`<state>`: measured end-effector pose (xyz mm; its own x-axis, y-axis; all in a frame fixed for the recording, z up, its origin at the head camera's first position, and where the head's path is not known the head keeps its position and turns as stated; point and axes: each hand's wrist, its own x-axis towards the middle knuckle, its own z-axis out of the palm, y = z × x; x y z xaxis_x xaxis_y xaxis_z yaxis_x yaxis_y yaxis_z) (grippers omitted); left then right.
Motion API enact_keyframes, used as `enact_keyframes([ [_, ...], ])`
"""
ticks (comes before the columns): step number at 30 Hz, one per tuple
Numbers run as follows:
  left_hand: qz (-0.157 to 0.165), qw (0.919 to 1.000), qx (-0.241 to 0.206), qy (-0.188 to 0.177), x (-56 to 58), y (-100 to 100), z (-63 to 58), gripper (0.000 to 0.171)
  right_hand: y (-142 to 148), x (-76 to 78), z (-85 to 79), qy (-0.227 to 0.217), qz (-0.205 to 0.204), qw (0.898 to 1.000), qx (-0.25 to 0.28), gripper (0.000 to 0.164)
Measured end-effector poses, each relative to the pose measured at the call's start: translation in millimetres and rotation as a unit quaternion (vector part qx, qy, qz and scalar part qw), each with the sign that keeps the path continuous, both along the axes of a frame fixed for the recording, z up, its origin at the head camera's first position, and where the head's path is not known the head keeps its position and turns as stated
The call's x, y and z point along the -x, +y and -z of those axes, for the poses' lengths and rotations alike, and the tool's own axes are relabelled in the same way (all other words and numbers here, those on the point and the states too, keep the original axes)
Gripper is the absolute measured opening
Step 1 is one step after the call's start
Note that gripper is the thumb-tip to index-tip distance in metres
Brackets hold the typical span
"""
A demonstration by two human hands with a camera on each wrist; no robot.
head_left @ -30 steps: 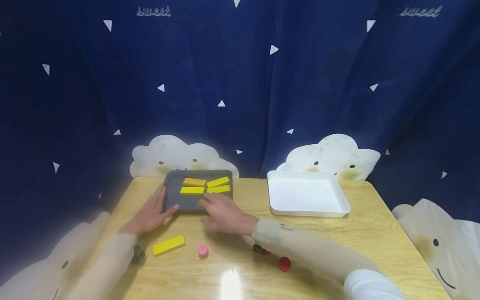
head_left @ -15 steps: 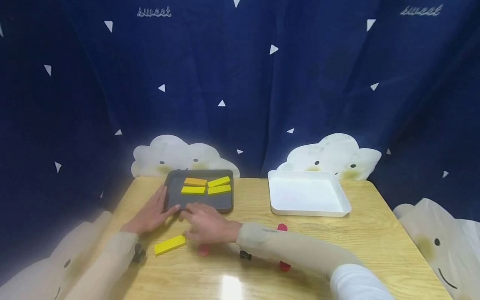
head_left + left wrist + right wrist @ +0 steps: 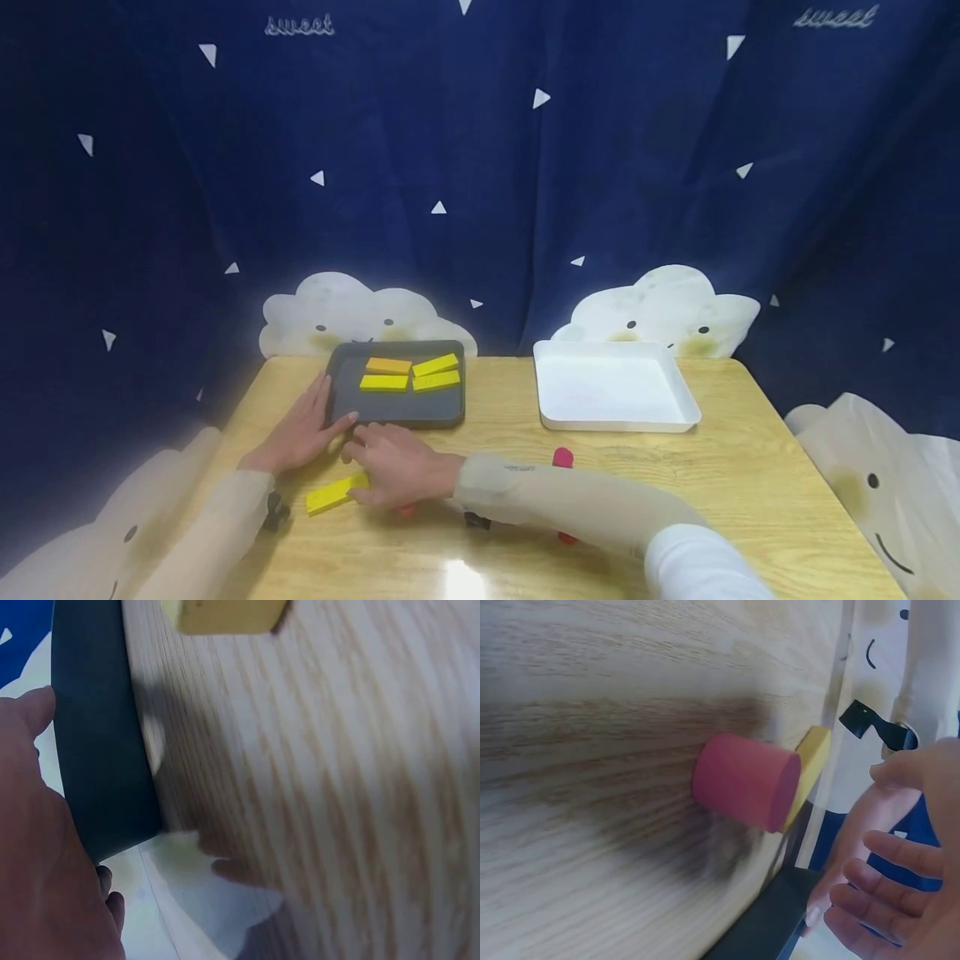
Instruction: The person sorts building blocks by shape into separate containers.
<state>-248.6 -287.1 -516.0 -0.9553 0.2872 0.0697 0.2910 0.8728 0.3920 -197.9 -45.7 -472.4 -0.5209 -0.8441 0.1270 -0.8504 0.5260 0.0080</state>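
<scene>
At the left end of the dark grey tray [image 3: 408, 408], my left hand [image 3: 296, 425] lies with fingers along the side and thumb at the near edge. In the left wrist view its thumb touches the tray wall [image 3: 101, 742]. My right hand [image 3: 401, 467] hovers over the right end of a yellow block [image 3: 326, 497]. Its fingers [image 3: 889, 900] are spread and loosely bent, with nothing between them in the right wrist view. A pink cylinder [image 3: 742, 780] stands close by, mostly covered by the right hand in the head view. Three yellow blocks [image 3: 384, 383] and one orange block [image 3: 388, 365] lie in the tray.
A white tray [image 3: 618, 392] stands at the back right of the wooden table [image 3: 750, 492]. Under and beside the right forearm are a red piece [image 3: 562, 457], another red piece [image 3: 567, 538] and a black piece [image 3: 477, 521], all partly hidden.
My right hand has left the dark tray and come left and nearer, to the loose yellow block. The left hand has stayed at the tray. The blocks in it look unmoved.
</scene>
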Motion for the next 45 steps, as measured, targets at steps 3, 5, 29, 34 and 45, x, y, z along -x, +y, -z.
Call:
enact_keyframes([
  [3, -0.001, 1.0000, 0.000, -0.007, 0.1, 0, -2.1, 0.104, -3, -0.5, 3.6, 0.006, -0.005, 1.000, -0.009, 0.047],
  [5, -0.002, 0.9999, 0.003, -0.011, 0.8, 0, -1.5, 0.104, -5, -1.0, 6.7, -0.009, -0.002, 1.000, -0.014, 0.047],
  [29, 0.005, 0.9999, 0.001, -0.011, 5.5, -1, -3.3, 0.105, -23, 2.8, 27.4, -0.027, -0.036, 0.998, -0.050, 0.039],
  [34, 0.002, 0.9999, 0.000, -0.011, 4.5, -1, -1.2, 0.106, -27, 1.8, 28.8, -0.010, -0.044, 0.997, -0.062, 0.037],
  [45, 0.000, 0.9999, -0.003, -0.013, 0.2, 1, -2.8, 0.105, -32, 1.1, 31.0, -0.010, -0.051, 0.997, -0.058, 0.032],
])
